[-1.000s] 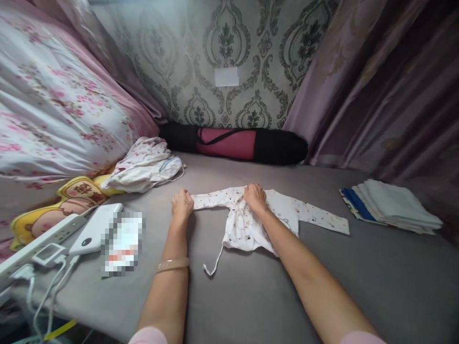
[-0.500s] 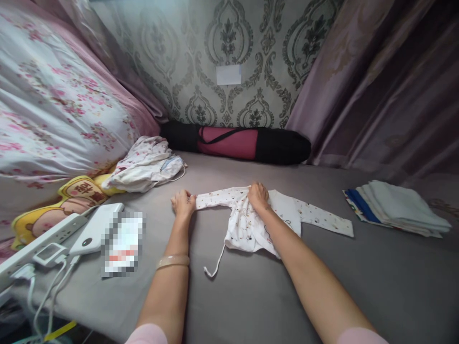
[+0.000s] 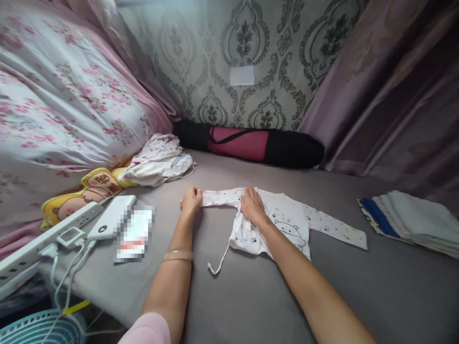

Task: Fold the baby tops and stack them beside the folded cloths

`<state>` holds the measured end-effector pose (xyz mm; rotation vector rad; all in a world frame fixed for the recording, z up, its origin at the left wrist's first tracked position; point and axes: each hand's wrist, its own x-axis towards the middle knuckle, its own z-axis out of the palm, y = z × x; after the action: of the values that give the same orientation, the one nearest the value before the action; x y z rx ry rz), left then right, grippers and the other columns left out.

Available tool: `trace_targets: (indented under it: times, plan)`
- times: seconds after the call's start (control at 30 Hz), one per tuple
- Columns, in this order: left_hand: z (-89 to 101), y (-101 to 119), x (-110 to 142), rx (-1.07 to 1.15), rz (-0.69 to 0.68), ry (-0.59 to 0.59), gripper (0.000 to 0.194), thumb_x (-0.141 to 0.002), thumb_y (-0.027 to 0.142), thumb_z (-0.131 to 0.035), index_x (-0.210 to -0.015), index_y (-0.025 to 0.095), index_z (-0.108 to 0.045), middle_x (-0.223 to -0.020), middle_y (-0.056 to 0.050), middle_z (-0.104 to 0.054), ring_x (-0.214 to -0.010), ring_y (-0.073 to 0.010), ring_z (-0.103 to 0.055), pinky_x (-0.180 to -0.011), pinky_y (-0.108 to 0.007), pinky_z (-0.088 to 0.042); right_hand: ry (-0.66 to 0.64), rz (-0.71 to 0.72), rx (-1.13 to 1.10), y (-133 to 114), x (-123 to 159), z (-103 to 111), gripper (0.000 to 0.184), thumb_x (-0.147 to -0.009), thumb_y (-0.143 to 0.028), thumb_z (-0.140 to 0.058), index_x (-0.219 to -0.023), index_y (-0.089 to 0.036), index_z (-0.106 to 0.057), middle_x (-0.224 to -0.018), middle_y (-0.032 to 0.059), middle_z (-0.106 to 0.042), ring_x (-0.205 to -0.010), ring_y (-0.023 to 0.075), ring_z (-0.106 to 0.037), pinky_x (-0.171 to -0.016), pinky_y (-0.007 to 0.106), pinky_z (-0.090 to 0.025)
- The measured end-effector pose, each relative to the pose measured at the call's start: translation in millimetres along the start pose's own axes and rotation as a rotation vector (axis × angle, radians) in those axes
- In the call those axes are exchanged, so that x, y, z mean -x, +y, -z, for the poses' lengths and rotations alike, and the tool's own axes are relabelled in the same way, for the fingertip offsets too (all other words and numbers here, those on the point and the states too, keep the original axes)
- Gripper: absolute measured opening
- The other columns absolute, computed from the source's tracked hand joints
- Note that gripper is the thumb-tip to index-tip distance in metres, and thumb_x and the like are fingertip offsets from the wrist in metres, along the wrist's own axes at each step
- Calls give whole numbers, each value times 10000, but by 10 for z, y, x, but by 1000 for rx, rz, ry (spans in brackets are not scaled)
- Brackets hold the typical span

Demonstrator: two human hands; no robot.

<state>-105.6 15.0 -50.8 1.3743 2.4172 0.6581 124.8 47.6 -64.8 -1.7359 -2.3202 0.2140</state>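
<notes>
A small white baby shirt (image 3: 287, 217) with tiny prints and a bear drawing lies spread on the grey sheet. Its left-hand sleeve is stretched out sideways, and my left hand (image 3: 191, 200) pinches the cuff. My right hand (image 3: 253, 205) is closed over the fabric where that sleeve meets the body, its fingertips partly hidden. Below this hand the cloth is bunched in creases. A white tie string (image 3: 219, 263) trails from the lower left corner of the shirt. The other sleeve (image 3: 337, 227) extends to the right, untouched, and my right forearm covers part of the hem.
On the right sits a stack of folded cloths (image 3: 412, 217). Crumpled clothing (image 3: 158, 160) and a yellow cartoon pillow (image 3: 93, 191) lie at left, near a power strip (image 3: 71, 227), a white power bank (image 3: 111, 217) and cables. A long black-and-red bag (image 3: 240, 145) rests against the wall.
The view has shifted, moving the surroundings rightward. My right hand has slid left on the shirt toward the sleeve, uncovering more of the bear drawing. My left hand still holds the cuff.
</notes>
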Motion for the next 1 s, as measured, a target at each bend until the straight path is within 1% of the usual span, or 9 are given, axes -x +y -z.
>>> trace_targets:
  times: [0.1, 0.27, 0.33, 0.47, 0.6, 0.73, 0.83, 0.9, 1.0]
  plan:
    - [25, 160, 27, 75, 46, 94, 263, -945, 286, -354, -1089, 174, -544, -1065, -132, -686, -1030, -243, -636, -829, -316, -454, -51, -23, -17, -9, 24, -19, 580, -990, -328, -255, -1465, -3, -323, -1552, 165, -279, -1438, 255, -206, -1162, 351, -93]
    - [56, 349, 12, 46, 22, 145, 286, -970, 271, -304, -1165, 172, -488, -1035, -150, -689, -992, -264, -655, -805, -332, -460, -62, -32, -14, -27, 21, -15, 627, -993, -385, -220, -1480, 3, -294, -1563, 162, -250, -1448, 261, -176, -1167, 355, -66]
    - [75, 331, -4, -44, -12, 145, 294, -978, 315, -302, -1172, 198, -489, -1007, -144, -695, -962, -276, -665, -784, -346, -463, -65, -32, -7, -27, 17, -19, 633, -992, -394, -213, -1483, -1, -289, -1566, 157, -242, -1449, 261, -169, -1167, 356, -63]
    - [104, 191, -37, -292, -83, 122, 325, -981, 376, -289, -1163, 218, -507, -959, -151, -702, -918, -294, -679, -743, -359, -472, -76, -40, 4, -28, 16, -25, 648, -989, -410, -203, -1489, -3, -272, -1574, 148, -223, -1453, 253, -151, -1168, 356, -48]
    - [44, 108, -64, -442, -129, 88, 340, -987, 334, -262, -1172, 186, -506, -942, -166, -702, -904, -287, -686, -737, -354, -478, -72, -45, 9, -28, 12, -35, 657, -985, -419, -200, -1494, -8, -259, -1578, 142, -211, -1455, 247, -139, -1169, 357, -46]
    - [-66, 135, -75, -495, -115, 71, 320, -973, 238, -270, -1160, 143, -512, -962, -185, -685, -926, -298, -675, -753, -373, -484, -74, -46, 4, -23, 5, -47, 658, -984, -420, -196, -1496, -11, -256, -1579, 136, -211, -1456, 243, -136, -1170, 352, -50]
    - [-102, 137, -95, -507, -116, 92, 318, -960, 200, -283, -1147, 89, -515, -1073, -229, -636, -1026, -312, -630, -818, -397, -473, -81, -47, 6, -22, 1, -51, 658, -982, -421, -204, -1498, -14, -253, -1579, 134, -211, -1456, 247, -136, -1170, 359, -48]
    - [-86, 105, -131, -507, -151, 98, 333, -960, 212, -286, -1155, 64, -511, -1155, -250, -590, -1099, -323, -583, -872, -413, -451, -82, -46, 6, -24, -1, -51, 658, -982, -421, -203, -1499, -17, -254, -1580, 133, -209, -1455, 250, -138, -1170, 364, -49]
    - [-8, 40, -211, -491, -188, 15, 360, -965, 265, -298, -1167, 60, -515, -1192, -243, -571, -1130, -328, -554, -911, -426, -427, -81, -46, 9, -29, -1, -51, 655, -982, -417, -197, -1498, -18, -259, -1580, 132, -209, -1456, 250, -139, -1170, 365, -55]
